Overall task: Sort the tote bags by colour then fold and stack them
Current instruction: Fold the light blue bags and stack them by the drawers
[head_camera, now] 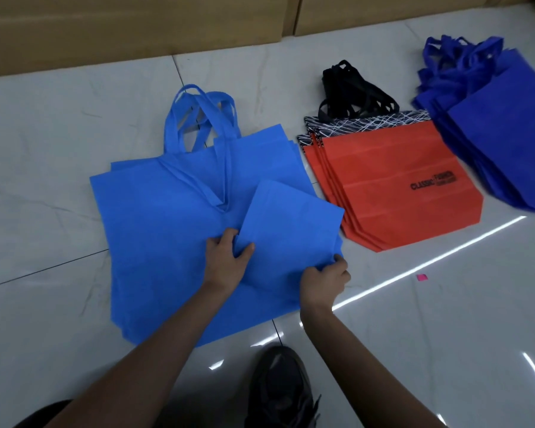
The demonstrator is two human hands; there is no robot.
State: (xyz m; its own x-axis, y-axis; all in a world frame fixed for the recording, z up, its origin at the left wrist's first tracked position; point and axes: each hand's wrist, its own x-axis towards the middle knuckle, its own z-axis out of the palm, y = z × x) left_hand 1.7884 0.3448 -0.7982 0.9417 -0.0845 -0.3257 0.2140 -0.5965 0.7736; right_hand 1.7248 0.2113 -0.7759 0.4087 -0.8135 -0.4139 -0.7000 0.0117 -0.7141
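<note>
A pile of light blue tote bags (155, 230) lies flat on the floor at centre left, handles pointing away from me. On top of it rests a folded light blue bag (288, 223), tilted. My left hand (226, 261) pinches the folded bag's near left corner. My right hand (326, 281) grips its near right corner. To the right lies a stack of orange bags (393, 186) with black patterned tops and black handles. At far right lies a stack of dark blue bags (501, 125).
The floor is glossy pale tile (414, 319) with bright light reflections. A wooden panel (130, 29) runs along the far edge. My dark shoe (278, 387) stands near the bottom centre. A small pink scrap (421, 277) lies right of my right hand.
</note>
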